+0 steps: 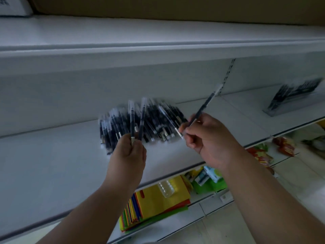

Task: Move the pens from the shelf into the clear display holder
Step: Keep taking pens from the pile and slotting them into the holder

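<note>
A pile of dark pens with clear caps (pixel 158 120) lies on the white shelf (pixel 52 164), against its back wall. My left hand (pixel 129 155) is in front of the pile and pinches two pens (pixel 137 118) by their lower ends, so they stand upright. My right hand (pixel 209 138) is at the pile's right edge and grips one pen (pixel 204 106), which slants up to the right. The clear display holder (pixel 295 99) stands at the far right of the same shelf, with several dark pens in it. The picture is blurred.
Another white shelf (pixel 158 32) sits above, with a cardboard box (pixel 175 7) on it. Below the shelf's front edge are coloured paper packs (pixel 158 203), a clear plastic bottle (pixel 166 188), green packets (pixel 209 182) and red packets (pixel 283 146).
</note>
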Tool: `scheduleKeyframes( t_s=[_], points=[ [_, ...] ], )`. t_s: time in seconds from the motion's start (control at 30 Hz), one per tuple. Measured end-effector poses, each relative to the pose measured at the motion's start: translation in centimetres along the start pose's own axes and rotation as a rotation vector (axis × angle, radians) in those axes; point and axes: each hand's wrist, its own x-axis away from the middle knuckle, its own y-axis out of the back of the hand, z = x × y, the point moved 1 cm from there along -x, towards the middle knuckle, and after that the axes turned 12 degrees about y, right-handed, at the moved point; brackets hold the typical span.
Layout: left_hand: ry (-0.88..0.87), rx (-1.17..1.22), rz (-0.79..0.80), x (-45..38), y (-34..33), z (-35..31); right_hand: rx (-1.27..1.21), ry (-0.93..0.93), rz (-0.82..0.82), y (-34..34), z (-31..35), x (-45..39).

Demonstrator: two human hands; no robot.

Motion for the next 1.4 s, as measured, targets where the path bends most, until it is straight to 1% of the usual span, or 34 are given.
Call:
scheduleKeyframes(
  t_s=[0.17,0.27,0.3,0.37,0.43,0.53,0.63,0.7,0.77,0.9,1.03,1.13,1.23,1.33,1.4],
  points=[
    [0.034,0.017,0.094,1.0,-5.9,0.2,0.153,0.142,-0.147,5.9,2.2,2.5],
    [0.03,-0.015,0.132,2.2,-11.0,0.6,0.179,0.158,-0.221,10.7,3.6,4.3],
    [0.019,-0.058,0.128,2.8,-12.9,0.8,0.238,0.173,-0.237,12.7,4.0,5.0],
    [-0.01,-0.12,0.113,4.0,-16.9,1.2,0.434,0.205,-0.252,16.9,5.0,6.3],
    [-0.007,-0.095,0.145,5.6,-21.2,1.4,0.586,0.235,-0.275,21.3,6.1,7.6],
    [0.012,-0.095,0.189,7.5,-27.7,1.6,0.615,0.266,-0.345,27.4,8.3,8.6],
    [-0.015,-0.111,0.215,8.9,-33.1,1.7,0.645,0.29,-0.349,32.1,9.7,8.6],
    [-0.01,-0.123,0.235,9.4,-35.7,1.7,0.606,0.301,-0.353,34.5,9.9,8.1],
    [0.011,-0.112,0.238,9.4,-37.7,1.6,0.627,0.292,-0.343,36.3,9.9,7.2],
    [0.049,-0.088,0.195,7.5,-40.5,1.5,0.783,0.321,-0.351,39.5,9.6,4.1],
    [0.003,-0.119,0.167,4.0,-42.8,0.8,0.772,0.401,-0.405,42.2,9.5,-0.1],
    [-0.008,-0.077,0.121,1.7,-45.1,0.0,0.806,0.485,-0.371,44.0,10.1,-3.1],
    [-0.022,-0.053,0.037,0.4,-47.3,-0.6,0.88,0.54,-0.311,45.8,10.9,-6.7],
    [-0.051,-0.016,-0.062,-0.8,-49.1,-1.0,0.964,0.55,-0.202,47.2,10.8,-11.1],
    [-0.024,0.041,-0.138,-1.5,-50.5,-0.9,0.993,0.551,-0.1,47.6,10.6,-13.7]
  ],
)
